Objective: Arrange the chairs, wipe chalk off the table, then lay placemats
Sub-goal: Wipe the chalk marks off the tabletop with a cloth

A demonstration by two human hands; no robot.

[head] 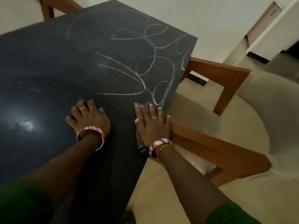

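A dark table (53, 65) fills the left and middle of the view, with white chalk scribbles (145, 65) looping over its far right part. My right hand (151, 125) lies flat near the table's right edge, pressing a purplish cloth (141, 105) that shows beyond the fingertips and under the wrist. My left hand (88, 118) rests palm down on the bare tabletop to the left, fingers spread, with nothing in it. A wooden chair with cream cushions (226, 130) stands tucked against the table's right side.
Another wooden chair (48, 7) stands at the table's far left corner. A pale floor (218, 38) lies beyond the table, with a white wall and doorway (273, 29) at the upper right. A light glare shows on the tabletop's left part.
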